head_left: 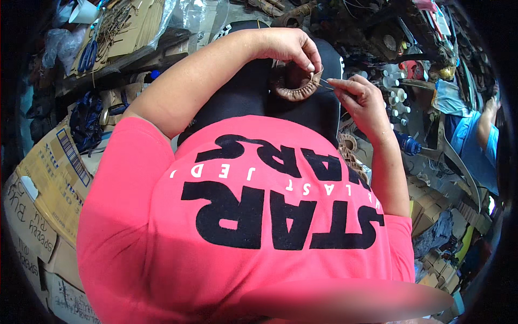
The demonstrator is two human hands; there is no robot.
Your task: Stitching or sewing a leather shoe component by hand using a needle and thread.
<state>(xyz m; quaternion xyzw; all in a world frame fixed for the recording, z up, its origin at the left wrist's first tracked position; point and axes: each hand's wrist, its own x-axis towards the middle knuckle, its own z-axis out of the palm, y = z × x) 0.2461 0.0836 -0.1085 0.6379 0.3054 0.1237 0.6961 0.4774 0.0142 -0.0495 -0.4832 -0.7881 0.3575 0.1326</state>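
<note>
A brown leather shoe upper with a puckered, gathered rim rests on my lap, over dark trousers. My left hand pinches its far right edge between thumb and fingers. To the right of it, my right hand is closed in a pinch on a thin needle, whose shaft points at the gathered rim. Any thread on it is too fine to make out clearly. The inside of the upper is dark.
Blue-handled scissors lie on the board at the upper left. Several small white-capped bottles stand to the right. Cardboard boxes are stacked at the left. Another person in blue is at the far right.
</note>
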